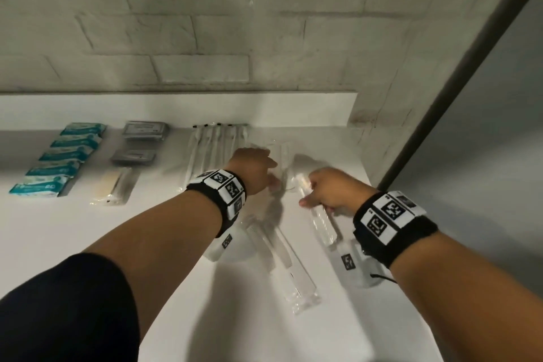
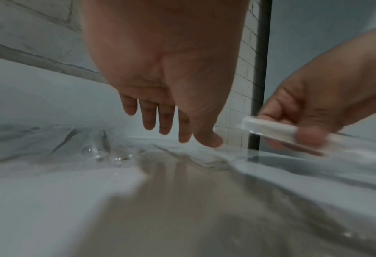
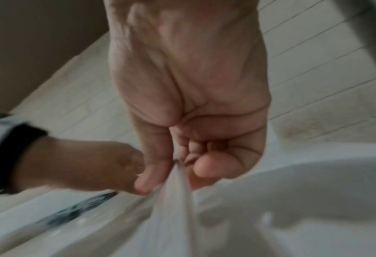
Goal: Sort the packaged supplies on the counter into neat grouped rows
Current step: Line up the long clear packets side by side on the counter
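Head view: your right hand [image 1: 332,191] grips a clear wrapped packet [image 1: 318,214] above the white counter [image 1: 88,229], right of the sorted rows of teal packs [image 1: 58,159] and grey packs [image 1: 141,141]. Your left hand [image 1: 255,170] reaches over clear packets just beside it.

Left wrist view: your left fingers [image 2: 151,114] hang straight and relaxed, holding nothing.

Right wrist view: your thumb and curled fingers [image 3: 206,167] pinch the blurred packet.

Dim light, motion-blurred wrist views
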`<act>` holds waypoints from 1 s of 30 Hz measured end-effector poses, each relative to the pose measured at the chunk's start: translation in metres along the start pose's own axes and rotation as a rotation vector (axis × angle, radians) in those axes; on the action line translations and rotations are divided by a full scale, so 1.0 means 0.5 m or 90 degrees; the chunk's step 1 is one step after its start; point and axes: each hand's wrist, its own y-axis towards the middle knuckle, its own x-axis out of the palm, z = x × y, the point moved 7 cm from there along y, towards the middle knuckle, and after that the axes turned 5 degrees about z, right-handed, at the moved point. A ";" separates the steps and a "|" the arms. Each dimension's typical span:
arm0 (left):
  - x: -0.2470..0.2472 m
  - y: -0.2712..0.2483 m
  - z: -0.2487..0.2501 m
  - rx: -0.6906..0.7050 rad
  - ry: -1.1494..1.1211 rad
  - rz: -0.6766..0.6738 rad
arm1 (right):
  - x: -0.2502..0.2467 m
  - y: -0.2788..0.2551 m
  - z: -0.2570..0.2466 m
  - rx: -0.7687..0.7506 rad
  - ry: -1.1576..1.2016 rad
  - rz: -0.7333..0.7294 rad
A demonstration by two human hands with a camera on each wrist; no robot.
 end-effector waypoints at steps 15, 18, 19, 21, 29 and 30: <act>0.017 0.030 0.075 0.052 0.079 -0.021 | -0.044 0.071 0.027 -0.084 -0.311 0.028; 0.024 0.032 0.075 0.046 0.077 -0.033 | -0.041 0.098 0.026 -0.071 -0.305 0.026; 0.026 0.033 0.075 0.047 0.072 -0.032 | -0.041 0.106 0.026 -0.071 -0.305 0.030; 0.026 0.032 0.075 0.053 0.065 -0.020 | -0.039 0.115 0.029 -0.062 -0.306 0.035; 0.025 0.031 0.076 0.049 0.062 -0.018 | -0.034 0.126 0.032 -0.039 -0.254 0.067; 0.023 0.029 0.077 0.049 0.062 -0.018 | -0.033 0.123 0.029 -0.042 -0.256 0.065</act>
